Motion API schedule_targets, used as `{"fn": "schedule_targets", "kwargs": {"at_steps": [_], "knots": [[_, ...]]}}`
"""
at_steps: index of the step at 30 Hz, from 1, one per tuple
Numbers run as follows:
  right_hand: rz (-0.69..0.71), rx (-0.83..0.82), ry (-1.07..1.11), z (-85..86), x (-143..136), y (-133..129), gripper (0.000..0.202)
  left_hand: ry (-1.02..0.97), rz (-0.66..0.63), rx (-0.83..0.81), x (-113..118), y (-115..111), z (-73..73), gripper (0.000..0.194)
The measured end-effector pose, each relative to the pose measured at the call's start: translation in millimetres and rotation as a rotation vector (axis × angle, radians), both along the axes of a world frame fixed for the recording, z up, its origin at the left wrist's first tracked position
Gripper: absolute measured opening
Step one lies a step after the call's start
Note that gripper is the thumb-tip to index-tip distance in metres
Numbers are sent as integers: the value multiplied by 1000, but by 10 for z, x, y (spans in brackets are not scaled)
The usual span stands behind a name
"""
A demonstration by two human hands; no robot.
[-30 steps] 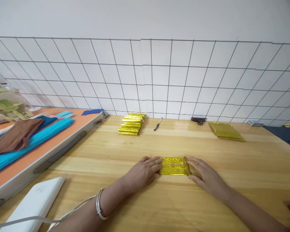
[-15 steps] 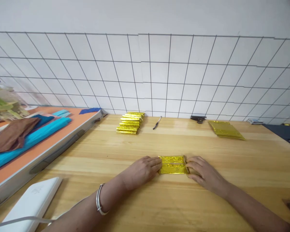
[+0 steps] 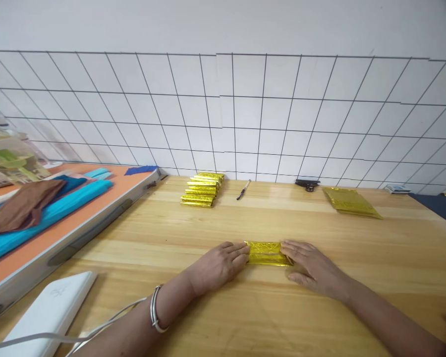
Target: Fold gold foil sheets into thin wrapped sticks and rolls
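Observation:
A small folded piece of shiny gold foil [image 3: 265, 253] lies flat on the wooden table [image 3: 223, 317], a seam running along its middle. My left hand [image 3: 223, 265] rests with its outstretched fingertips on the foil's left end. On the right end lie the fingers of my right hand [image 3: 308, 265], spread flat, with the thumb apart on the wood. Farther back, several folded gold strips [image 3: 202, 190] overlap in a row. At the back right is a stack of flat gold sheets [image 3: 352, 202].
Near the wall are a pen [image 3: 244, 190] and a black stapler-like object [image 3: 307, 185]. On the left, an orange surface [image 3: 107, 198] holds blue and brown crepe paper [image 3: 29, 203]. A white device [image 3: 55, 307] with a cable sits at the front left.
My right fingers have moved from the foil's right edge onto its top and lie flatter. The foil looks slightly narrower front to back. The view has shifted a little.

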State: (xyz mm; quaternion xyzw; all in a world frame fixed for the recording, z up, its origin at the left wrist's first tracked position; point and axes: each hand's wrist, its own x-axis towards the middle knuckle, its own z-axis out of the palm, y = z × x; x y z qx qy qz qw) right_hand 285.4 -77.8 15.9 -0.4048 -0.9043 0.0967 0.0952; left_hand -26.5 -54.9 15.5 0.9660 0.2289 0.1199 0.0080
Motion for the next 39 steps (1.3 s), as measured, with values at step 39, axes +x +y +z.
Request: {"fn": "schedule_targets", "kwargs": {"at_steps": [39], "knots": [[-157, 29, 306, -76, -160, -199, 14, -351, 212, -364, 39, -111, -160, 17]]}}
